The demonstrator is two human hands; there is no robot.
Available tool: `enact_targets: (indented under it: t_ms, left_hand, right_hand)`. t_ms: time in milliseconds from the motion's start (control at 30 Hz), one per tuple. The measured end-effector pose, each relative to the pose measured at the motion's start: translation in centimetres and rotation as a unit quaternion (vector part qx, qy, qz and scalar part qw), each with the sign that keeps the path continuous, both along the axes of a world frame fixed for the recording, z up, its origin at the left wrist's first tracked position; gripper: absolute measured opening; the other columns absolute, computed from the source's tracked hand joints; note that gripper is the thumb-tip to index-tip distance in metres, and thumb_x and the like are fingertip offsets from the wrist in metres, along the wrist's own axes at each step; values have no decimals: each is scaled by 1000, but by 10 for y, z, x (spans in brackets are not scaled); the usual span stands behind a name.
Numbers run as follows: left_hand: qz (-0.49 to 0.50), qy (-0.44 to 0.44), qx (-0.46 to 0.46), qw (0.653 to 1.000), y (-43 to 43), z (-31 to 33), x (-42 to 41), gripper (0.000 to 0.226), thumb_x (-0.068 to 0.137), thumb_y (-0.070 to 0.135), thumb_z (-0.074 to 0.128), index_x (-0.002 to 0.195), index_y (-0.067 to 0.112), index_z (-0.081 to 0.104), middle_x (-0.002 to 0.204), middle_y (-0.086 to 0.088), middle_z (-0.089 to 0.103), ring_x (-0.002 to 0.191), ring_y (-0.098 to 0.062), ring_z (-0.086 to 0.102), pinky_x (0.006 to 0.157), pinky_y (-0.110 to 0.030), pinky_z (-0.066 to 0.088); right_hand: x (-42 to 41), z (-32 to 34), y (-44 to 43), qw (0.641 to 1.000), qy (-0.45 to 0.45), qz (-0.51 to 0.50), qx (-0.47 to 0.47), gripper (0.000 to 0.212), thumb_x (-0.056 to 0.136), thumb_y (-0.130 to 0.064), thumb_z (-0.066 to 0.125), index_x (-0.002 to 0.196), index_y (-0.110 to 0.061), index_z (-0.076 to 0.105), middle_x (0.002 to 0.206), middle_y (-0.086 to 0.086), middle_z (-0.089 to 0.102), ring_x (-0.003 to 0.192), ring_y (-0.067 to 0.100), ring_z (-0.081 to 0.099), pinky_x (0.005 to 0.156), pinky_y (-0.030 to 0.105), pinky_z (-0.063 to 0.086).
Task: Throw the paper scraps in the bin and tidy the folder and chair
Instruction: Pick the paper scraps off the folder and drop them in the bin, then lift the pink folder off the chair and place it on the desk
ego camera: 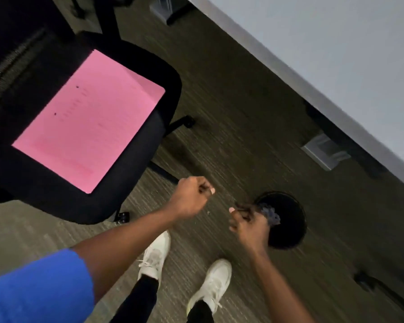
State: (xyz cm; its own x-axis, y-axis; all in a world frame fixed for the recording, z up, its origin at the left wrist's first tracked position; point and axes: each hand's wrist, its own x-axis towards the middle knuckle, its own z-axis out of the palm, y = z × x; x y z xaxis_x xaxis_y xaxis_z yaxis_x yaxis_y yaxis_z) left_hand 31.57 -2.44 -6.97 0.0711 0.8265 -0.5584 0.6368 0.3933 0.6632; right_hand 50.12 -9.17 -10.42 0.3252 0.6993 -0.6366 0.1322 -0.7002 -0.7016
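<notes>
A pink folder (pixel 89 120) lies flat on the seat of a black office chair (pixel 135 183) at the left. On the carpet to the right stands a round black bin (pixel 292 231). My right hand (pixel 248 226) hovers over the bin's near rim with curled fingers. A crumpled grey wad of paper scraps (pixel 272 214) shows at its fingertips above the bin's opening. My left hand (pixel 191 198) is a closed fist between the chair and the bin, and nothing visible sticks out of it.
A white desk top (pixel 336 54) runs diagonally across the upper right, with dark legs and a grey bracket (pixel 325 151) beneath it. The chair's wheeled base (pixel 122 216) pokes out near my white shoes (pixel 210 285). The floor is dark striped carpet.
</notes>
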Motion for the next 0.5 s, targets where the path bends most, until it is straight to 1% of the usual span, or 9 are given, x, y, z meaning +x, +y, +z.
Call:
enact_targets:
  t_ms: [67, 133, 233, 333, 367, 433, 500]
  left_hand:
    - [19, 15, 23, 999, 8, 15, -33, 13, 95, 24, 72, 82, 26, 75, 77, 7, 76, 75, -8, 71, 75, -29, 56]
    - [44, 33, 50, 997, 19, 37, -74, 15, 95, 23, 71, 80, 27, 74, 79, 8, 78, 76, -9, 74, 79, -33, 60]
    - [105, 41, 94, 989, 33, 64, -138, 13, 96, 21, 69, 87, 23, 78, 80, 9, 81, 77, -11, 77, 82, -40, 64]
    - [170, 67, 129, 975, 41, 84, -197, 15, 100, 20, 66, 93, 23, 79, 82, 11, 80, 79, -9, 77, 84, -37, 64]
    - [192, 80, 138, 968, 43, 90, -216, 15, 100, 20, 64, 95, 21, 79, 85, 10, 80, 81, -10, 76, 85, -36, 64]
    - [227, 112, 133, 958, 48, 96, -252, 14, 101, 21, 64, 98, 19, 78, 92, 7, 80, 84, -10, 73, 85, -35, 63]
    - [221, 177, 104, 954, 53, 97, -280, 15, 101, 29, 67, 100, 17, 77, 104, 1, 78, 93, -17, 71, 86, -36, 59]
  right_hand:
    - [-30, 11, 11, 999, 28, 2, 18, 9, 95, -9, 75, 102, -15, 73, 85, 18, 76, 68, 22, 69, 65, 42, 62]
    - [-68, 28, 25, 998, 52, 23, 29, 10, 95, -9, 75, 100, -17, 71, 77, 10, 74, 61, 17, 67, 63, 40, 60]
    - [-124, 48, 49, 993, 97, 47, 39, 11, 96, -7, 74, 99, -16, 69, 75, 10, 72, 57, 16, 63, 61, 36, 55]
    - [-175, 63, 63, 989, 134, 61, 33, 13, 96, -5, 73, 98, -16, 67, 77, 11, 71, 56, 16, 61, 58, 31, 52]
    - [-190, 66, 66, 987, 143, 69, 33, 14, 96, -4, 73, 98, -16, 66, 76, 11, 70, 56, 16, 61, 58, 31, 53]
    - [-214, 73, 72, 984, 151, 85, 28, 14, 94, -6, 75, 99, -16, 67, 77, 12, 71, 59, 17, 62, 60, 35, 56]
    - [-230, 79, 77, 983, 153, 98, 22, 16, 92, -10, 79, 104, -16, 69, 82, 16, 75, 62, 18, 65, 67, 41, 60]
